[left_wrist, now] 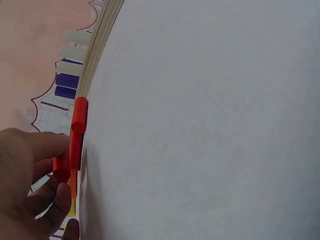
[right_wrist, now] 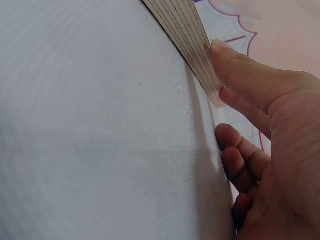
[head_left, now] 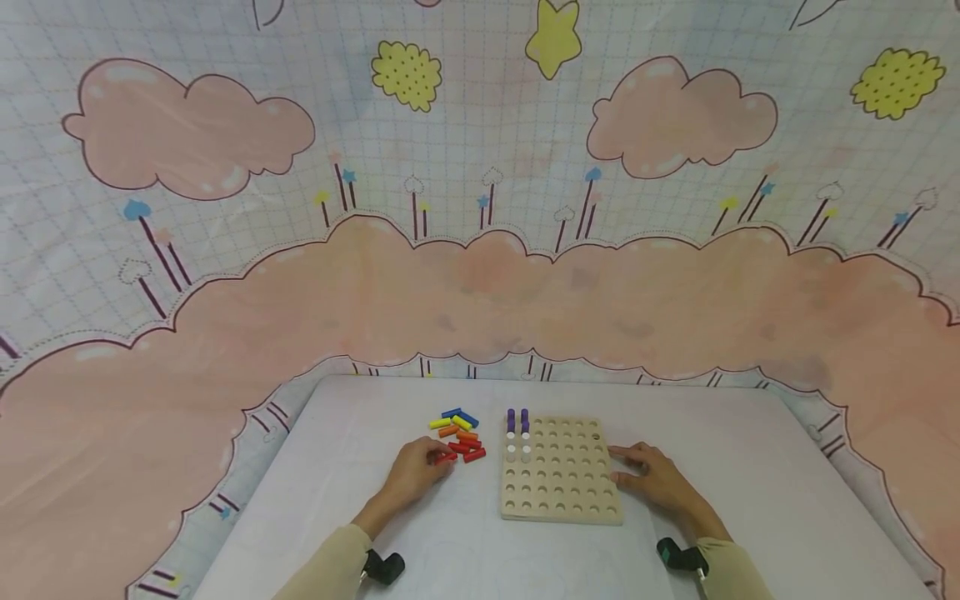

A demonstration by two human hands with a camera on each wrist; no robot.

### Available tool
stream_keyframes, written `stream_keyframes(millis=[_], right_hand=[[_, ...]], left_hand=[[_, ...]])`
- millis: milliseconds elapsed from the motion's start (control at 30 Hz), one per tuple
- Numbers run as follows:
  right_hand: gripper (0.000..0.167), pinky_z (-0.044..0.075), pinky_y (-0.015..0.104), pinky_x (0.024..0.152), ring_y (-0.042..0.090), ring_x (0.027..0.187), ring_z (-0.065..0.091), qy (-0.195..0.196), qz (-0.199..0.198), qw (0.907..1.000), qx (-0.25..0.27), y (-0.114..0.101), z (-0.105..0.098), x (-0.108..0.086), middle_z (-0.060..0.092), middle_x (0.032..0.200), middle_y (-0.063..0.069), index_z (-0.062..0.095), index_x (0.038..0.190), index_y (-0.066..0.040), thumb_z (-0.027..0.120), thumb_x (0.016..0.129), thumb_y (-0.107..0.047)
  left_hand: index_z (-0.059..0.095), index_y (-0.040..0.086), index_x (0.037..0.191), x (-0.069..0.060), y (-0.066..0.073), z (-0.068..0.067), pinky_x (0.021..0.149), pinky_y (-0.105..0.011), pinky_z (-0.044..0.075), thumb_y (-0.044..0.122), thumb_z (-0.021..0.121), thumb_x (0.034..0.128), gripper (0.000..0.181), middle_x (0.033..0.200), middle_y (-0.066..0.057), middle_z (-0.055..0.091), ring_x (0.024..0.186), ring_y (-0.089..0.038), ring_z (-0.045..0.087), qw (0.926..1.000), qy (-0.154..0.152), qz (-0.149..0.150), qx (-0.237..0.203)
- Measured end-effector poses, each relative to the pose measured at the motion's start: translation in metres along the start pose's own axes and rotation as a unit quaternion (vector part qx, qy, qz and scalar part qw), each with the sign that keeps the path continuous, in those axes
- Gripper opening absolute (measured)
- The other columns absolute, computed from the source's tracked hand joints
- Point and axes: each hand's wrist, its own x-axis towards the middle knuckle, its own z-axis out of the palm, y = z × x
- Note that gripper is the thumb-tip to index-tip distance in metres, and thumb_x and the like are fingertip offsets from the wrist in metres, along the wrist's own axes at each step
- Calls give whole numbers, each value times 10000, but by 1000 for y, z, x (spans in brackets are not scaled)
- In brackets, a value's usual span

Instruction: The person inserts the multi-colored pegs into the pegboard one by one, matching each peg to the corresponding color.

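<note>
The left hand [head_left: 417,470] pinches a red peg [left_wrist: 61,166] between thumb and fingers, at the near side of a loose pile of pegs. Other red pegs [head_left: 474,456] lie just to its right. A square wooden board [head_left: 562,516] with rows of round holes lies right of the pile. Purple pegs [head_left: 512,414] and white pegs [head_left: 526,453] stand upright in its two leftmost columns, towards the far end. At the board's right edge, the right hand [head_left: 660,479] touches the side with thumb and a finger; in the right wrist view its other fingers are bent loosely.
Behind the red pegs lie orange pegs [head_left: 447,431], yellow pegs [head_left: 439,423] and blue pegs [head_left: 468,419]. A white cloth covers the table [head_left: 750,467]. A patterned curtain [head_left: 480,300] hangs behind it.
</note>
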Motion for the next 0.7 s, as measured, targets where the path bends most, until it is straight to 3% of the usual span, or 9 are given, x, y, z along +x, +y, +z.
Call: stream_keyframes(millis=[333, 700], right_hand=[[533, 376, 606, 1011, 272, 1143, 517, 40, -131, 9999, -94, 0, 1, 0, 615, 1115, 1, 654, 1286, -232, 732, 821, -479], [504, 410, 513, 959, 216, 1092, 513, 40, -233, 9996, -141, 1, 0, 0, 608, 1097, -14, 654, 1287, -226, 729, 839, -443]], left_hand=[[715, 105, 1019, -6, 6, -9, 667, -189, 504, 141, 762, 843, 185, 900, 6, 672, 781, -108, 565, 9976, 370, -67, -582], [685, 89, 1067, -9, 14, -17, 800, -260, 554, 137, 747, 862, 220, 937, 0, 685, 893, -133, 622, 9945, 575, -14, -879]])
